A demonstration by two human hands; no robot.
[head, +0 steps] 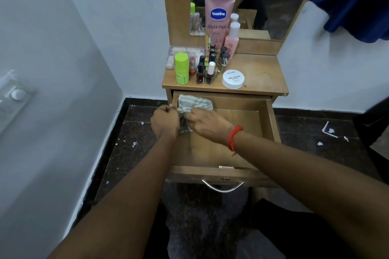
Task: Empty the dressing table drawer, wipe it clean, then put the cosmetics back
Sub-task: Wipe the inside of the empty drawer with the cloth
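Your right hand (207, 122) has its fingers clamped on the grey-and-white striped cloth (194, 103), bunched in the back-left corner of the open wooden drawer (271, 124). Your left hand (166, 121) is curled tight at the drawer's left wall, touching the cloth; can't tell what it grips. The cosmetics bottles and tubes (210, 69) stand above the drawer.

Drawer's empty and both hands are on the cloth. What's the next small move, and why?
Probably sweep the cloth rightward across the drawer floor: left hand and right hand hold it bunched in the back-left corner, and the bare floor lies to their right.
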